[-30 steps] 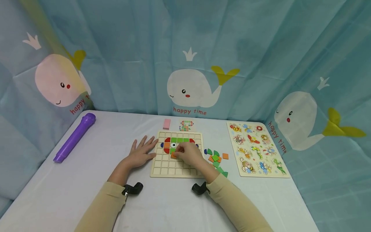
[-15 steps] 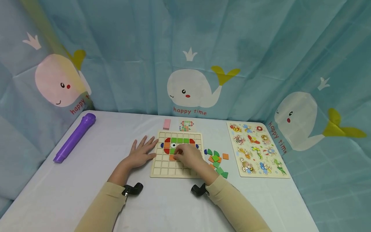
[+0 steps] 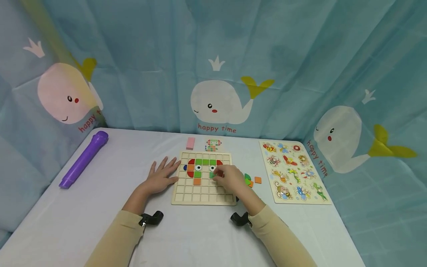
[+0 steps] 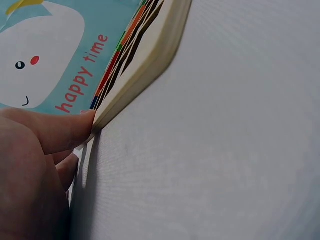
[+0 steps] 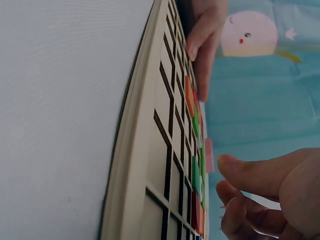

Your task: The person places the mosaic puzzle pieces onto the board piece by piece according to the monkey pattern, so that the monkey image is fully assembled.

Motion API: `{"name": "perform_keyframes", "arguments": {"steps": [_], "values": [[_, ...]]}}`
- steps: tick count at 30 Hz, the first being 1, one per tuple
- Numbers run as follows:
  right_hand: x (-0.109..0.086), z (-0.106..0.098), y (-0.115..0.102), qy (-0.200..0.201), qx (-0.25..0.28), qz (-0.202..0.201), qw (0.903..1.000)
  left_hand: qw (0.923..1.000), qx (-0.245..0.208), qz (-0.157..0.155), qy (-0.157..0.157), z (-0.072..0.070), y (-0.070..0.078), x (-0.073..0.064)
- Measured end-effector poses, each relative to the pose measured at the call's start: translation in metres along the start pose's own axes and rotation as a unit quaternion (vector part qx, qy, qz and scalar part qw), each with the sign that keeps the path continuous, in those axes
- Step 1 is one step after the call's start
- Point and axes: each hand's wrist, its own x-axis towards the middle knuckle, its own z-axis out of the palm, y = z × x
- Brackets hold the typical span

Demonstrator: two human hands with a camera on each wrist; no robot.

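A wooden grid board (image 3: 186, 198) lies on the white table, with red, green, blue, orange and eye tiles set in its upper rows. One orange square tile (image 3: 197, 181) sits in a cell below that group. My left hand (image 3: 160, 181) rests flat at the board's left side, fingers spread; in the left wrist view its thumb (image 4: 75, 131) touches the board's edge. Over the right part of the board is my right hand (image 3: 231, 181), which covers some tiles there. Its thumb and bent fingers stand apart in the right wrist view, nothing between them.
Loose green and orange tiles (image 3: 258, 180) lie right of the board, partly behind my right hand. A printed pattern card (image 3: 213, 145) and a pink block (image 3: 190, 143) are behind it. Further out are an animal puzzle board (image 3: 297, 172) and a purple tube (image 3: 85, 159).
My right hand has let go of the orange square tile, which now lies in a cell of the board, and has moved right. The left hand stays in place.
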Motion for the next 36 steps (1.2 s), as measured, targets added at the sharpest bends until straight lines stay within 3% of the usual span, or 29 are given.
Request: {"name": "perform_keyframes", "arguments": {"steps": [6,15,25,36], "values": [[-0.006,-0.007,0.009,0.011,0.024,0.004,0.9996,1.0,-0.003,-0.002,0.002,0.001,0.0,0.0],[-0.016,-0.022,0.022,0.034,0.027,0.047,0.998,0.9998,-0.017,-0.001,0.003,0.002,0.0,0.0],[-0.03,-0.037,0.055,0.053,0.067,0.081,0.993,0.9997,-0.023,0.001,0.005,0.003,-0.003,0.001],[-0.051,-0.056,0.091,0.062,0.063,0.132,0.9874,0.9998,-0.02,0.002,0.003,0.001,-0.001,0.001]]}}
